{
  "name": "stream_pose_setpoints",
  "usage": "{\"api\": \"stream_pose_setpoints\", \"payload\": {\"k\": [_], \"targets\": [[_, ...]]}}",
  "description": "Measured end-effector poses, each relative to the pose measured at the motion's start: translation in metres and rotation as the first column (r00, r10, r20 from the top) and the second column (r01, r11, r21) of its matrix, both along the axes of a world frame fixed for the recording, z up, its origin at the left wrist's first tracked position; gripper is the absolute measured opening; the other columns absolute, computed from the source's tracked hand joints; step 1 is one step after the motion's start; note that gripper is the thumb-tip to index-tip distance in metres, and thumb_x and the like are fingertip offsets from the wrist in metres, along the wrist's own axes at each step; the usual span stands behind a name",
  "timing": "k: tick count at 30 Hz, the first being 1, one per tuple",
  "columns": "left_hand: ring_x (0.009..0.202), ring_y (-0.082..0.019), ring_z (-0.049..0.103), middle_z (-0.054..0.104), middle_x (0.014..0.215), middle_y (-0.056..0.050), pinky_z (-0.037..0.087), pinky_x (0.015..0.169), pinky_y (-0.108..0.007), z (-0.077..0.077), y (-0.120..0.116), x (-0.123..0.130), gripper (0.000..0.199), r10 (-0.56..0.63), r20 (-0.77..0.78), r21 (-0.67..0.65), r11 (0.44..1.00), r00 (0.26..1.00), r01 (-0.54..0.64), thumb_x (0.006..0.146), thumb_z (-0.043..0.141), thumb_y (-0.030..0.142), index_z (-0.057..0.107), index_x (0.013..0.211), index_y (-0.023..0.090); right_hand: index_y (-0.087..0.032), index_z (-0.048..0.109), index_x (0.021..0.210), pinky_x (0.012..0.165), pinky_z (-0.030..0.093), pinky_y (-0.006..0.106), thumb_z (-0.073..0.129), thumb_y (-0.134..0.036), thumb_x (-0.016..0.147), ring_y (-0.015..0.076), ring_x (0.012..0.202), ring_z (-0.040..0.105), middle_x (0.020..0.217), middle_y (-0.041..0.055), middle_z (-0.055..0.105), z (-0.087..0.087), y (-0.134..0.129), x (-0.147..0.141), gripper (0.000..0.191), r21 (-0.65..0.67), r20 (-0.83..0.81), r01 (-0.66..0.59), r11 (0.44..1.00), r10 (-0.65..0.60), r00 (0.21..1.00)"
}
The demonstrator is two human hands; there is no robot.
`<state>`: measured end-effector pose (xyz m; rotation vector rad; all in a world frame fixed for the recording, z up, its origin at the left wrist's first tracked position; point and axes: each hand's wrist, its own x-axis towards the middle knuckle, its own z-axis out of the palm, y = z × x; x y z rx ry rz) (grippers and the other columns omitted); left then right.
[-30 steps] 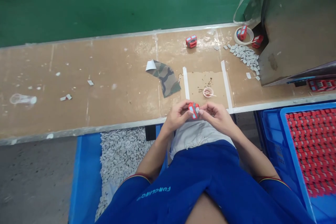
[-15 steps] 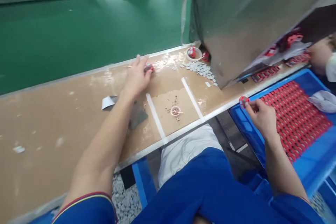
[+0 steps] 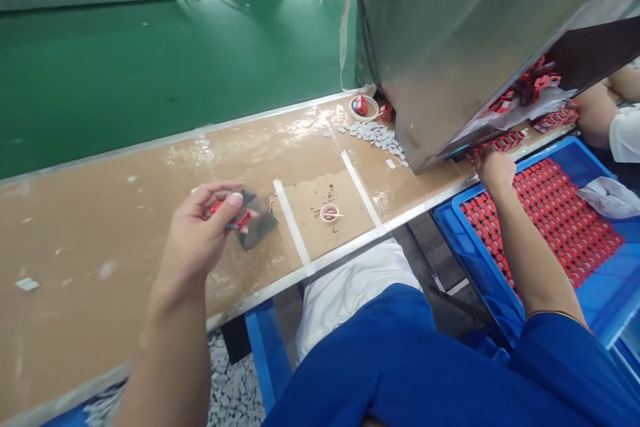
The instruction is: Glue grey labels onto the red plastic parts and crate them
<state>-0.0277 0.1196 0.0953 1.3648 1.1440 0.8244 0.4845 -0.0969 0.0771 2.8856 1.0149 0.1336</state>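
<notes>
My left hand (image 3: 203,230) is closed around a small red plastic part (image 3: 243,219), with thumb and fingers about it above the bench. Just behind that part lies a dark flat plate (image 3: 260,223) on the bench. Over at the right, my right hand (image 3: 494,170) reaches the bench edge by the large grey panel. Its fingers are drawn together on a red plastic part at the near end of a row of red parts (image 3: 507,140). The hand partly covers that part.
A blue crate (image 3: 607,310) at the right holds rows of red parts and a crumpled white bag (image 3: 607,193). Small grey pieces (image 3: 377,135) lie near the grey panel (image 3: 450,33). A little cup (image 3: 329,213) stands between white tape strips. A co-worker's arm (image 3: 595,110) shows far right.
My left hand has lifted the red part from the bench's back and brought it left and nearer. My right hand has carried its red part from above the crate's edge to the row.
</notes>
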Motion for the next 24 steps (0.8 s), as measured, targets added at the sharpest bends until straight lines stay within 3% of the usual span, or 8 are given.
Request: {"api": "stream_pose_setpoints", "payload": {"k": [3, 8, 11, 13, 16, 18, 21, 24], "targets": [[0.068, -0.014, 0.072, 0.071, 0.087, -0.002, 0.057, 0.054, -0.021, -0.009, -0.035, -0.020, 0.050, 0.052, 0.201, -0.151, 0.988, 0.978, -0.021, 0.073, 0.088, 0.060, 0.072, 0.097, 0.019, -0.008, 0.068, 0.134, 0.069, 0.036, 0.036, 0.045, -0.032, 0.105, 0.0301, 0.093, 0.072, 0.113, 0.0297, 0.075, 0.010, 0.009, -0.003, 0.044, -0.051, 0.006, 0.135, 0.990, -0.135, 0.991], [0.097, -0.017, 0.079, 0.077, 0.117, -0.004, 0.063, 0.091, -0.026, -0.029, -0.074, -0.024, 0.051, -0.028, 0.400, -0.327, 0.929, 0.916, 0.171, 0.072, 0.095, 0.035, 0.068, 0.114, 0.023, -0.006, 0.073, 0.124, 0.066, 0.039, 0.041, 0.049, -0.036, 0.101, 0.0418, 0.100, 0.074, 0.104, 0.0328, 0.076, 0.049, -0.003, -0.042, 0.045, -0.106, 0.068, 0.227, 0.968, -0.221, 0.973], [0.093, -0.019, 0.080, 0.080, 0.107, -0.007, 0.063, 0.088, -0.027, -0.049, -0.086, -0.014, 0.048, -0.069, 0.466, -0.292, 0.929, 0.882, 0.227, 0.077, 0.092, 0.038, 0.066, 0.114, 0.020, -0.027, 0.075, 0.088, 0.065, 0.045, 0.042, 0.059, -0.050, 0.094, 0.0344, 0.082, 0.074, 0.085, 0.0171, 0.079, 0.071, -0.018, -0.078, 0.029, -0.034, -0.177, -0.061, 0.998, 0.054, 0.983], [0.087, -0.020, 0.081, 0.081, 0.103, -0.010, 0.064, 0.080, -0.028, -0.065, -0.090, -0.005, 0.050, -0.096, 0.490, -0.236, 0.942, 0.867, 0.238, 0.078, 0.090, 0.044, 0.066, 0.114, 0.019, -0.033, 0.073, 0.082, 0.063, 0.049, 0.040, 0.065, -0.061, 0.087, 0.0280, 0.072, 0.072, 0.083, 0.0110, 0.079, 0.075, -0.018, -0.114, 0.029, 0.188, -0.441, -0.328, 0.926, 0.377, 0.815], [0.079, -0.019, 0.079, 0.081, 0.096, -0.009, 0.063, 0.071, -0.029, -0.085, -0.094, 0.006, 0.052, -0.128, 0.465, -0.121, 0.971, 0.876, 0.206, 0.077, 0.090, 0.048, 0.068, 0.115, 0.019, -0.027, 0.075, 0.103, 0.066, 0.055, 0.038, 0.065, -0.061, 0.091, 0.0257, 0.075, 0.073, 0.089, 0.0101, 0.079, 0.055, 0.004, -0.178, 0.038, 0.433, -0.576, -0.514, 0.741, 0.666, 0.475], [0.079, -0.019, 0.077, 0.081, 0.095, -0.008, 0.063, 0.073, -0.029, -0.091, -0.097, 0.011, 0.051, -0.136, 0.405, -0.035, 0.986, 0.904, 0.165, 0.076, 0.090, 0.047, 0.071, 0.114, 0.019, -0.022, 0.070, 0.118, 0.070, 0.057, 0.035, 0.067, -0.051, 0.094, 0.0211, 0.075, 0.071, 0.096, 0.0085, 0.078, 0.028, 0.026, -0.216, 0.038, 0.549, -0.565, -0.508, 0.664, 0.742, 0.359], [0.089, -0.020, 0.077, 0.080, 0.101, -0.009, 0.064, 0.082, -0.032, -0.094, -0.103, 0.010, 0.047, -0.152, 0.304, 0.050, 0.988, 0.940, 0.144, 0.078, 0.088, 0.045, 0.073, 0.113, 0.018, -0.019, 0.068, 0.124, 0.069, 0.056, 0.031, 0.069, -0.039, 0.093, 0.0167, 0.073, 0.067, 0.099, 0.0069, 0.077, -0.012, 0.054, -0.250, 0.036, 0.680, -0.502, -0.430, 0.594, 0.805, 0.317], [0.096, -0.022, 0.077, 0.080, 0.106, -0.010, 0.064, 0.087, -0.035, -0.092, -0.107, 0.008, 0.043, -0.204, 0.227, 0.069, 0.979, 0.952, 0.194, 0.082, 0.084, 0.043, 0.073, 0.115, 0.017, -0.021, 0.075, 0.103, 0.066, 0.052, 0.029, 0.066, -0.032, 0.097, 0.0157, 0.072, 0.064, 0.088, 0.0048, 0.074, -0.032, 0.067, -0.263, 0.016, 0.766, -0.395, -0.383, 0.517, 0.848, 0.353]]}}
